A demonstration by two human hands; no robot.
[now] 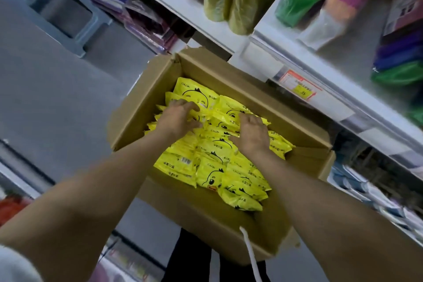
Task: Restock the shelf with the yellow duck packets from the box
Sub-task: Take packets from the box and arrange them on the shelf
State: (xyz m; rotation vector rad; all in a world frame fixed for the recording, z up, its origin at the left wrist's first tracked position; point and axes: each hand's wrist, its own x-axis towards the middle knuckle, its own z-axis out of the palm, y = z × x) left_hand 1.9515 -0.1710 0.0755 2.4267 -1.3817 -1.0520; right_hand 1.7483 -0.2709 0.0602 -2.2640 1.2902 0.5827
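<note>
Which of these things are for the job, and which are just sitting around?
For the job: yellow duck packets, cardboard box, shelf, left hand and right hand, both on the packets.

Just sitting around: green rolls, stacked coloured cups, price tag, grey stool.

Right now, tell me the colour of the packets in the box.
Packets: yellow, black duck print; head view.

Both bare forearms reach forward and down, palms down. Left grip (180, 117): fingers curled, thumb spread beneath them. Right grip (251, 135): fingers bent downward, tips hidden, thumb out leftward. Grips near, apart.
</note>
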